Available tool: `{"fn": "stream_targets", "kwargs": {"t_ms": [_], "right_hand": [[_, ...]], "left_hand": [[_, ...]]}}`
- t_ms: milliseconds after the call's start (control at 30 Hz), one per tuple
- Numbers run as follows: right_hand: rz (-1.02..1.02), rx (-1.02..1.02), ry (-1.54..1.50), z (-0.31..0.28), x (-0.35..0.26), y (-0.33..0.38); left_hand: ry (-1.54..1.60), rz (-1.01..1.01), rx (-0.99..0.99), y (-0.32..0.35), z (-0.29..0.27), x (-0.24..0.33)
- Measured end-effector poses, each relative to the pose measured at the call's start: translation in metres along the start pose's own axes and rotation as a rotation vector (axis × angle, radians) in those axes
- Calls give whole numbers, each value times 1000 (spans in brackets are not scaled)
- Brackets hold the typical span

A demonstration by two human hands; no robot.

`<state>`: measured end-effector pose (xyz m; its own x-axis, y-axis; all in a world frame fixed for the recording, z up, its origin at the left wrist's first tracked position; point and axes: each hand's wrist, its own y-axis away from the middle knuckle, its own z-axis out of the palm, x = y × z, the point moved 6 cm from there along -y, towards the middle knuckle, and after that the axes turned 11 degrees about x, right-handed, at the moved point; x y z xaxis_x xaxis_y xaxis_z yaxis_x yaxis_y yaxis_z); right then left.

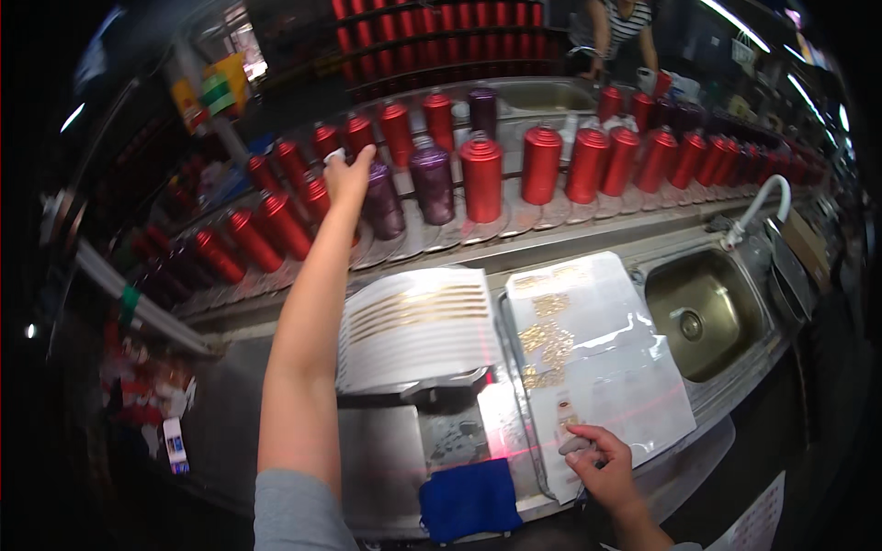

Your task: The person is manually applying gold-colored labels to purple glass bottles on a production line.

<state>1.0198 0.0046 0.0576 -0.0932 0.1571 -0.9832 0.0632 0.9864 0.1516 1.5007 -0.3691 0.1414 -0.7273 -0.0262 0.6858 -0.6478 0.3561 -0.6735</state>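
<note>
My left hand (347, 179) reaches forward over the near row of bottles, beside a purple bottle (384, 204) and a red bottle (317, 196). A small white wad (334, 156) shows at its fingertips; whether the hand also touches a bottle I cannot tell. Low on the right, my right hand (602, 464) is curled with thumb and fingers together around a small grey piece (577, 446), just over a white board (634, 386). Close to those fingers lies a narrow decal strip (565, 409). Many small gold decals (551, 344) are scattered along the board's left side.
A white sheet with gold stripes (418, 312) lies left of the board. A blue cloth (470, 500) is at the front edge. At right stand a metal sink (703, 312) and a white curved faucet (767, 197). Bottles line the back on round holders; another person (625, 28) stands beyond.
</note>
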Motion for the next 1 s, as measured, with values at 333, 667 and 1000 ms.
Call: {"fn": "stream_targets", "kwargs": {"t_ms": [333, 667, 1000], "right_hand": [[43, -40, 102, 1, 21, -27], [32, -59, 29, 11, 9, -18], [-152, -177, -2, 30, 3, -3]], "left_hand": [[360, 118, -76, 73, 46, 50], [796, -258, -138, 81, -6, 77], [1200, -578, -330, 115, -203, 126]]}}
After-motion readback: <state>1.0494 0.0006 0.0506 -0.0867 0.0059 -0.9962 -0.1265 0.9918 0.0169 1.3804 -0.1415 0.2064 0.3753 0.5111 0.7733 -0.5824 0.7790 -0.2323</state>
